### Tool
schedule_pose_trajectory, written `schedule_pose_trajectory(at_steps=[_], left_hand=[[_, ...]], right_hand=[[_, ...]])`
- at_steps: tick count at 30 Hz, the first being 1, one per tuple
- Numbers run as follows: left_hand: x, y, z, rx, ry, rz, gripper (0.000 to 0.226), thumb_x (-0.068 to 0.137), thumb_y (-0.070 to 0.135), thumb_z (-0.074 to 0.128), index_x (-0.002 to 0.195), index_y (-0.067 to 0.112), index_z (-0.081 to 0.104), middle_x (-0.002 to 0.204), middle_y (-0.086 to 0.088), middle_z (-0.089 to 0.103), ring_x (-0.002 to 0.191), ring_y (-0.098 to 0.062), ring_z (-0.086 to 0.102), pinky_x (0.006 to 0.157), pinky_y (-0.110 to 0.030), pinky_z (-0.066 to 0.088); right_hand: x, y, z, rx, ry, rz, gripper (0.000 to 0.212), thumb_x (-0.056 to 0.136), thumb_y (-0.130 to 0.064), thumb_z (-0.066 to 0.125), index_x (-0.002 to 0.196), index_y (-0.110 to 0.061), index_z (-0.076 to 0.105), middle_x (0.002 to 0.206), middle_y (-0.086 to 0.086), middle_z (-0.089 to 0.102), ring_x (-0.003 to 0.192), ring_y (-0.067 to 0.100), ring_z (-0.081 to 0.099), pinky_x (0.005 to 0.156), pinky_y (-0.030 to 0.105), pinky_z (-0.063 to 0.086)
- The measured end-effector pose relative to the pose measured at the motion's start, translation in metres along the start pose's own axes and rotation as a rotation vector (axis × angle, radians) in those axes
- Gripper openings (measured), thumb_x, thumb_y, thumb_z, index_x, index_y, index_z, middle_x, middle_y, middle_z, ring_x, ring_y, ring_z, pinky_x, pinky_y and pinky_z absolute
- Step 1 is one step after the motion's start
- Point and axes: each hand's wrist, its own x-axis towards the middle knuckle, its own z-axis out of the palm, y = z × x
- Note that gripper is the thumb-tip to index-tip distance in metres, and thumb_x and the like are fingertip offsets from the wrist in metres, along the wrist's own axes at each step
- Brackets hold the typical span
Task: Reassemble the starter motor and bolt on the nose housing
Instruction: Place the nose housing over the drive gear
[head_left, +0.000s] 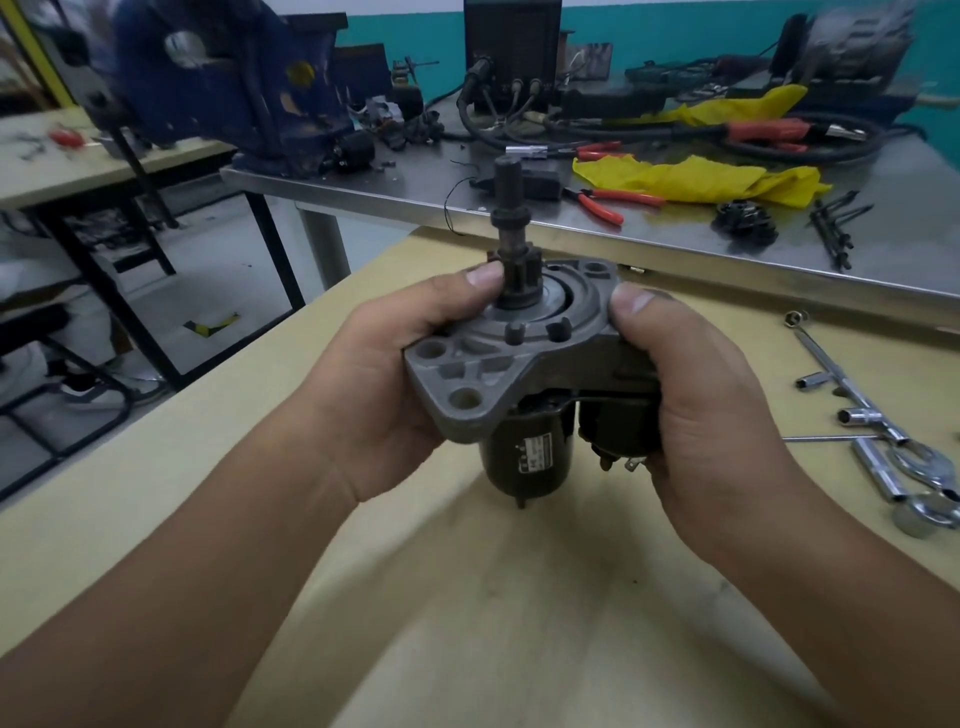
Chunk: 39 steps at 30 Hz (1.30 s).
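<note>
I hold the starter motor (524, 457) upright above the wooden table (467, 597), shaft pointing up. Its grey cast nose housing (478, 364) sits on top of the black body, and the pinion gear and shaft (506, 228) stick up through it. My left hand (384, 384) grips the housing's left side, thumb pressed against the pinion gear. My right hand (691, 395) wraps around the solenoid (618, 426) and the housing's right side, thumb on the top edge.
Chrome sockets, an extension bar and wrenches (878, 431) lie on the wooden table at right. Behind stands a metal bench (571, 208) with red pliers (602, 200), yellow cloth (701, 179), long bolts (836, 223), a black part (743, 221), cables and a blue vise (234, 83).
</note>
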Motion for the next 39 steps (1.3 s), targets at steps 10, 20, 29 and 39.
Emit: schedule_pose_trajectory(at_steps=[10, 20, 29, 39], left_hand=[[0.003, 0.004, -0.004, -0.070, -0.059, 0.035, 0.065, 0.069, 0.015, 0.076, 0.131, 0.021, 0.060, 0.129, -0.014, 0.068, 0.113, -0.034, 0.064, 0.098, -0.044, 0.048], [0.001, 0.009, -0.011, 0.023, -0.101, 0.127, 0.093, 0.056, 0.025, 0.097, 0.137, 0.016, 0.051, 0.121, -0.016, 0.070, 0.103, -0.033, 0.070, 0.090, -0.040, 0.058], [0.003, 0.005, -0.026, 0.275, -0.212, 0.313, 0.088, 0.074, 0.037, 0.088, 0.147, 0.016, 0.043, 0.140, -0.017, 0.061, 0.128, -0.038, 0.060, 0.104, -0.045, 0.052], [-0.005, -0.024, -0.019, 0.503, 0.056, 0.623, 0.089, 0.059, -0.012, 0.087, 0.134, 0.011, 0.045, 0.131, -0.008, 0.060, 0.121, -0.011, 0.067, 0.098, -0.023, 0.053]], right_hand=[[-0.001, -0.002, 0.000, 0.051, 0.020, 0.057, 0.069, 0.064, -0.063, 0.071, 0.115, -0.016, 0.071, 0.111, 0.012, 0.076, 0.099, 0.033, 0.072, 0.073, 0.044, 0.050], [0.001, -0.003, -0.001, 0.071, -0.013, 0.046, 0.075, 0.066, -0.061, 0.073, 0.123, -0.013, 0.067, 0.116, 0.013, 0.075, 0.112, 0.038, 0.068, 0.086, 0.047, 0.051], [-0.005, -0.004, 0.003, 0.015, 0.007, -0.008, 0.069, 0.070, -0.067, 0.071, 0.118, -0.018, 0.068, 0.110, 0.006, 0.076, 0.100, 0.022, 0.073, 0.077, 0.041, 0.052], [-0.006, 0.002, -0.001, 0.007, -0.158, -0.153, 0.091, 0.052, -0.070, 0.087, 0.125, -0.023, 0.058, 0.118, -0.003, 0.075, 0.111, 0.014, 0.071, 0.087, 0.030, 0.058]])
